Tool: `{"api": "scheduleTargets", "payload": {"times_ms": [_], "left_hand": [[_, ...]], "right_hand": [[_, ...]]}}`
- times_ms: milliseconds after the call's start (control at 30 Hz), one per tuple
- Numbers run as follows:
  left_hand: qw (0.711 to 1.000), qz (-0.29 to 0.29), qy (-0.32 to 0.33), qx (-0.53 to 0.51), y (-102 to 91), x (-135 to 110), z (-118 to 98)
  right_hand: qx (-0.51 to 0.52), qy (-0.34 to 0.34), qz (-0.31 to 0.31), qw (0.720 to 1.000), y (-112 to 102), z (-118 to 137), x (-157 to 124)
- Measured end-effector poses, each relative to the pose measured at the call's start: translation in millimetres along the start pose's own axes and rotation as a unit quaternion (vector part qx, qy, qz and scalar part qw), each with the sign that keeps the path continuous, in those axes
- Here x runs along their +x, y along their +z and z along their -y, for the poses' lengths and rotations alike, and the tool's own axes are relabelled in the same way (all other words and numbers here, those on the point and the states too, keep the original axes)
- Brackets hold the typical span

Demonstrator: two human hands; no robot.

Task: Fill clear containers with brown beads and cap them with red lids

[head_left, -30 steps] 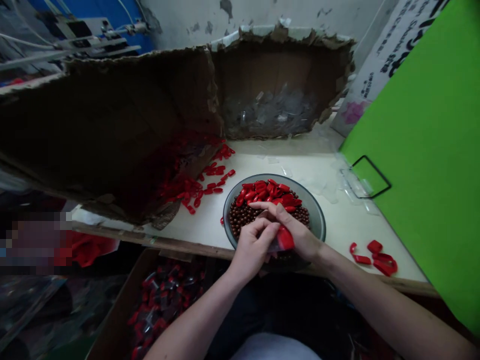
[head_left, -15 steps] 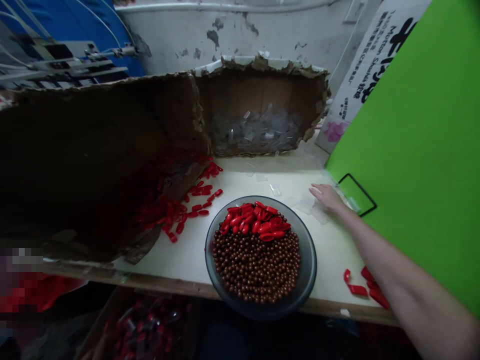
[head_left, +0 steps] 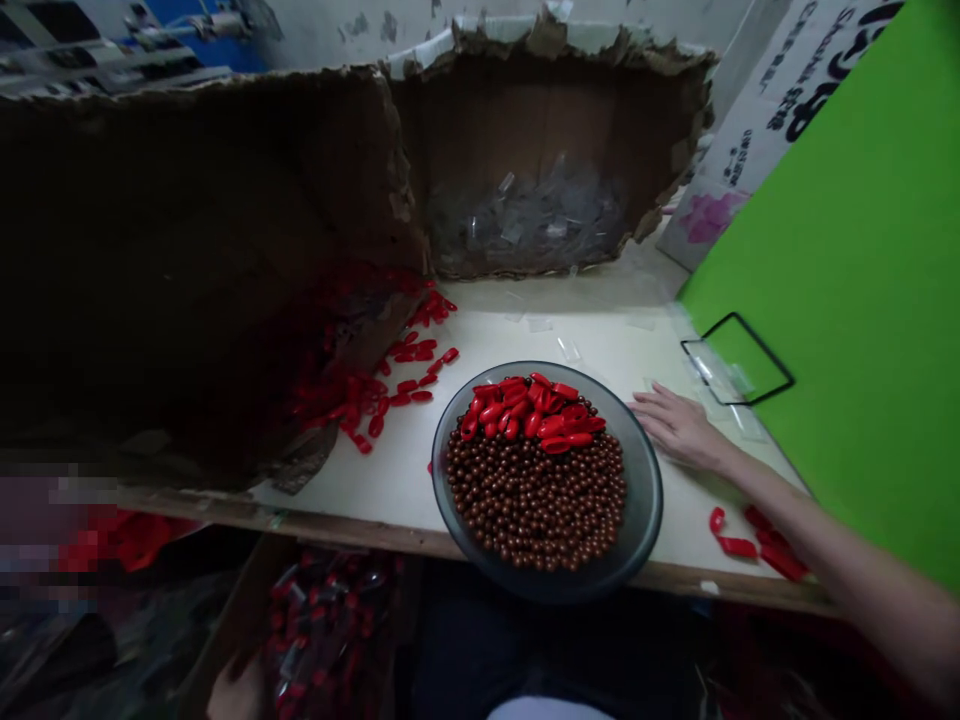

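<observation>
Right hand [head_left: 681, 430]: fingers loosely apart | left hand [head_left: 236, 692]: fingers unclear | bowl [head_left: 643, 485] overhangs bench [head_left: 390, 490] edge; sideways knock could spill beads [head_left: 536, 510].

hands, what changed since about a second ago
The right hand has moved off the bowl to the right, lying beside it; the left hand has dropped leftward to the box of red-and-clear pieces. The red-tipped piece they held no longer shows. Brown beads and red pieces remain in the bowl.

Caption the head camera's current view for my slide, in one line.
Right hand beside a bowl of brown beads with red pieces on top; left hand low by a box.
</observation>
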State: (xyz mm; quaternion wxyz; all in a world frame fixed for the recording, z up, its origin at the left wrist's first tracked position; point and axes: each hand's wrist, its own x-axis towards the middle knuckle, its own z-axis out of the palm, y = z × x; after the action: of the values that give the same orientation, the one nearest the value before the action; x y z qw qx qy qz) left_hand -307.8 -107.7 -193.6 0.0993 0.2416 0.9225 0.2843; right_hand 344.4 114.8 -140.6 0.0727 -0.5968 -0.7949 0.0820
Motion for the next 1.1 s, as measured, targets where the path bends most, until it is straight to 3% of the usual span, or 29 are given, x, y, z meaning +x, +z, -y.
{"api": "scheduleTargets", "payload": {"times_ms": [67, 100, 233, 367, 500, 600, 667, 733, 833, 967, 1100], "left_hand": [[0.997, -0.037, -0.068, -0.007, 3.5, 8, -11], [0.997, -0.054, -0.054, -0.03, 5.4, 8, -24], [0.972, -0.076, 0.134, -0.177, 12.5, -27, -114], [0.913, 0.017, 0.319, -0.255, 15.4, -93, -214], [0.833, 0.122, 0.463, -0.276, 20.3, -146, -276], [0.807, 0.19, 0.5, -0.252, 29.3, -164, -293], [0.807, 0.21, 0.502, -0.228, 35.1, -167, -296], [0.815, 0.219, 0.492, -0.214, 38.3, -167, -295], [0.827, 0.216, 0.481, -0.197, 39.1, -166, -292], [0.836, 0.209, 0.494, -0.116, 39.1, -167, -292], [0.834, 0.21, 0.51, -0.016, 39.6, -169, -294]], "right_hand": [[0.005, 0.004, -0.026, 1.0, -2, 7, -13], [0.01, 0.008, -0.036, 0.999, -2, 12, -18], [0.039, 0.015, -0.035, 0.999, 4, 38, -23], [0.106, 0.01, -0.058, 0.993, 4, 59, -18], [0.242, 0.116, -0.164, 0.949, -18, 67, -19], [0.355, 0.149, -0.203, 0.9, -46, 77, -28], [0.391, 0.13, -0.181, 0.893, -65, 91, -35], [0.375, 0.086, -0.142, 0.912, -80, 110, -40], [0.274, -0.005, -0.075, 0.959, -93, 139, -38], [0.133, -0.128, 0.064, 0.981, -86, 165, -18], [-0.029, -0.118, 0.127, 0.984, -59, 186, 2]]}}
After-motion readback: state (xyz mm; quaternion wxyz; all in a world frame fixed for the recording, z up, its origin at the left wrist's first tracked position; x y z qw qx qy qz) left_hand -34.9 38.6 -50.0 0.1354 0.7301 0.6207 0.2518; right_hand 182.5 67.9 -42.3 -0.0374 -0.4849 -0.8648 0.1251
